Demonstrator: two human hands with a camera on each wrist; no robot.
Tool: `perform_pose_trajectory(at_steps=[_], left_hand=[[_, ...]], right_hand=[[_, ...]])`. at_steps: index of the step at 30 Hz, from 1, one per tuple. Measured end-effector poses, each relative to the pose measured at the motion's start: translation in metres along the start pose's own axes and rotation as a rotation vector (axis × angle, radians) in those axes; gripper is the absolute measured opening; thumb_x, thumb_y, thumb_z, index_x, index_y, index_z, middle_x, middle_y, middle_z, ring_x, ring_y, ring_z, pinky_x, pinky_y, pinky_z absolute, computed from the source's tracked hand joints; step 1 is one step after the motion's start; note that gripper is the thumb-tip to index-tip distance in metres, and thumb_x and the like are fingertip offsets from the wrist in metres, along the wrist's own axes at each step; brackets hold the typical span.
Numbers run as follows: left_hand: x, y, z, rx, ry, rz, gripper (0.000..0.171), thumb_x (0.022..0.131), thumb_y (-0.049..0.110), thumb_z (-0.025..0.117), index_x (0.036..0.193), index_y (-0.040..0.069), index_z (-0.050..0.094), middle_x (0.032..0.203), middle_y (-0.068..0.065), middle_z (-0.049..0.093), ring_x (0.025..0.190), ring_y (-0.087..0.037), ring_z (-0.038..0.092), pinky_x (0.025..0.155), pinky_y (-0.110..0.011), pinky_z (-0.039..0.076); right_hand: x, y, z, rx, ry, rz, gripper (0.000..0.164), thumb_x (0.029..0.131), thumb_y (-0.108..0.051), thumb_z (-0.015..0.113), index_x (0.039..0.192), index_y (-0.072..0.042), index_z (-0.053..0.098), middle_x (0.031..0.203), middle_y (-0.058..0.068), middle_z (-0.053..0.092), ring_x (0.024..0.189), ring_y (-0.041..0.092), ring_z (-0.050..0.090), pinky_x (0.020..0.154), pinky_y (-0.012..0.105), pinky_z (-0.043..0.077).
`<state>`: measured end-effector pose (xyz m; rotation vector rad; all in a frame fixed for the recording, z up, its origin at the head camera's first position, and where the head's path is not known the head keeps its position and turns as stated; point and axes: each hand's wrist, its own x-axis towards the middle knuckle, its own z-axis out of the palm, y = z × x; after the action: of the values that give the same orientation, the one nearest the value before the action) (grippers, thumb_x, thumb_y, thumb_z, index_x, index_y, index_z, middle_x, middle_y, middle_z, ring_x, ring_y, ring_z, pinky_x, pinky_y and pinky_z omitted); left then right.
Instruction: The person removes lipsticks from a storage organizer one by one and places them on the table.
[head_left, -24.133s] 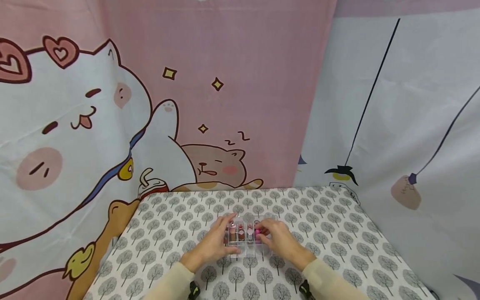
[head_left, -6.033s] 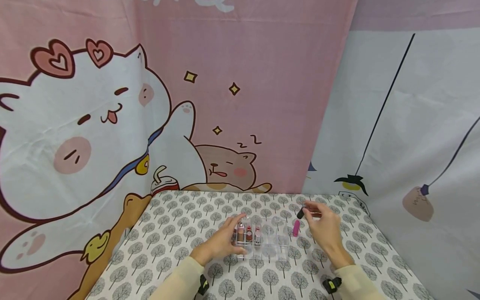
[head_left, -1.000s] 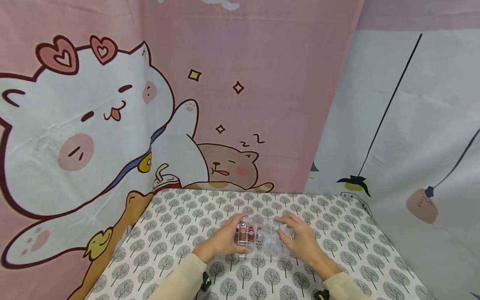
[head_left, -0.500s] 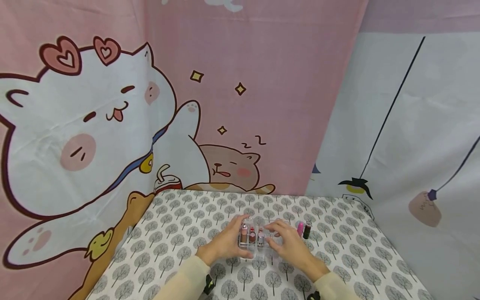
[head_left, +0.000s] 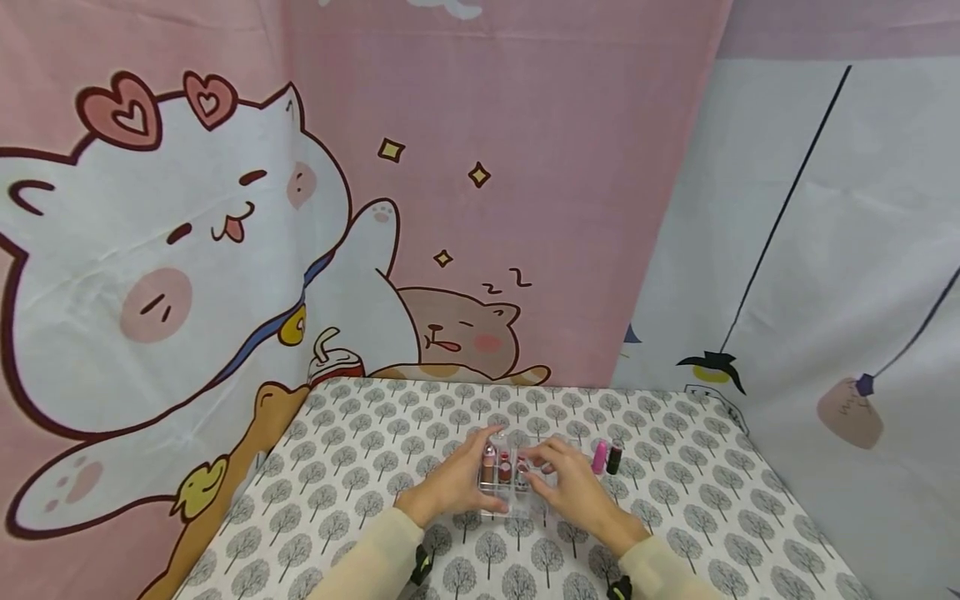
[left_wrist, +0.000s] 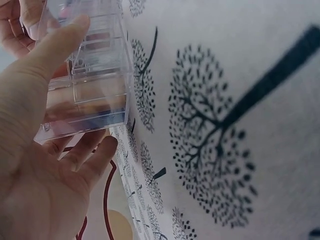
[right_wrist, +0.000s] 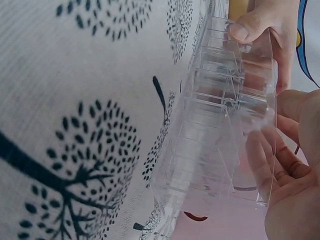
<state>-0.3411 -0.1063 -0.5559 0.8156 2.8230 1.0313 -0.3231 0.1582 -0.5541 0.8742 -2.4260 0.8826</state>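
Note:
My left hand (head_left: 453, 483) grips the left end of a clear plastic lipstick organizer (head_left: 517, 505), thumb on the near side and fingers on the far side. Several lipsticks stand in its left compartments, among them a brown-bodied lipstick (head_left: 489, 467) and a dark red one (head_left: 506, 470). At the rightmost of these, a silvery lipstick (right_wrist: 254, 102), my right hand (head_left: 573, 487) pinches with thumb and fingertips. That lipstick is still in its slot and partly covered by the fingers. The right wrist view shows the right-hand compartments bare.
A bright pink lipstick (head_left: 599, 457) and a black lipstick (head_left: 615, 458) stand upright side by side on the cloth, right of the organizer. The table wears a tree-print cloth (head_left: 360, 467). A cartoon-printed curtain (head_left: 570, 208) hangs behind it.
Earlier the pink lipstick left the organizer and the black one was set beside it. Over the last second my right hand moved left along the organizer to the silvery lipstick. The left hand kept its grip.

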Motion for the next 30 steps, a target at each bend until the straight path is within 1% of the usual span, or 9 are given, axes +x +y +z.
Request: perform_pose_trajectory(at_steps=[3,7,10,13,15,19,24,30], left_hand=[[0.001,-0.001,0.001,-0.008,-0.002,0.001,0.14,0.079,0.044,0.111,0.185,0.04,0.018,0.175,-0.014,0.054,0.144,-0.033,0.068,0.124,-0.06,0.059],[0.002,-0.001,0.003,-0.032,-0.007,-0.003,0.141,0.079,0.041,0.111,0.185,0.038,0.019,0.17,-0.01,0.057,0.14,-0.029,0.07,0.124,-0.058,0.06],[0.002,0.0,0.004,-0.038,-0.015,-0.006,0.143,0.079,0.04,0.111,0.186,0.035,0.017,0.176,-0.014,0.052,0.145,-0.033,0.068,0.127,-0.059,0.057],[0.001,0.0,0.005,-0.028,-0.023,-0.006,0.146,0.079,0.04,0.111,0.187,0.035,0.013,0.185,-0.019,0.042,0.155,-0.04,0.062,0.132,-0.063,0.052],[0.001,0.0,0.006,-0.023,-0.022,-0.004,0.147,0.079,0.04,0.111,0.188,0.035,0.013,0.187,-0.02,0.039,0.159,-0.042,0.059,0.133,-0.065,0.05],[0.001,0.0,0.006,-0.026,-0.019,-0.004,0.146,0.079,0.04,0.111,0.187,0.037,0.013,0.189,-0.021,0.038,0.161,-0.044,0.057,0.134,-0.066,0.049],[0.0,-0.001,0.006,-0.046,-0.015,-0.003,0.145,0.079,0.039,0.111,0.187,0.038,0.014,0.19,-0.019,0.036,0.162,-0.043,0.057,0.134,-0.067,0.049],[-0.001,-0.002,0.003,-0.083,-0.005,0.006,0.143,0.08,0.035,0.111,0.187,0.037,0.016,0.185,-0.02,0.043,0.156,-0.042,0.061,0.131,-0.067,0.051]], right_hand=[[0.0,0.001,0.0,0.005,-0.007,0.015,0.037,0.096,-0.003,0.094,0.131,-0.005,0.083,0.12,0.006,0.08,0.098,0.026,0.081,0.088,0.042,0.073],[-0.001,0.002,0.001,0.008,-0.026,0.034,0.036,0.096,-0.005,0.094,0.13,-0.006,0.083,0.12,0.005,0.08,0.099,0.024,0.081,0.088,0.039,0.073],[-0.002,0.003,0.002,-0.001,-0.037,0.039,0.034,0.097,-0.007,0.094,0.129,-0.007,0.084,0.118,0.004,0.081,0.098,0.022,0.08,0.087,0.038,0.072],[-0.003,0.003,0.003,-0.006,-0.038,0.034,0.034,0.096,-0.007,0.094,0.128,-0.007,0.084,0.117,0.003,0.082,0.097,0.022,0.08,0.086,0.038,0.072],[-0.003,0.003,0.004,-0.007,-0.033,0.029,0.034,0.096,-0.007,0.094,0.128,-0.006,0.084,0.117,0.003,0.082,0.096,0.022,0.08,0.085,0.038,0.072],[-0.003,0.002,0.006,-0.018,-0.008,0.019,0.035,0.095,-0.006,0.095,0.128,-0.007,0.085,0.115,0.004,0.084,0.095,0.021,0.08,0.083,0.039,0.072],[-0.003,0.002,0.011,-0.077,0.037,0.016,0.038,0.091,-0.009,0.099,0.127,-0.009,0.085,0.11,0.003,0.085,0.093,0.018,0.081,0.081,0.036,0.072],[0.0,0.003,0.016,-0.114,0.081,-0.005,0.038,0.091,-0.013,0.101,0.125,-0.01,0.085,0.105,0.002,0.084,0.09,0.016,0.081,0.077,0.031,0.07]])
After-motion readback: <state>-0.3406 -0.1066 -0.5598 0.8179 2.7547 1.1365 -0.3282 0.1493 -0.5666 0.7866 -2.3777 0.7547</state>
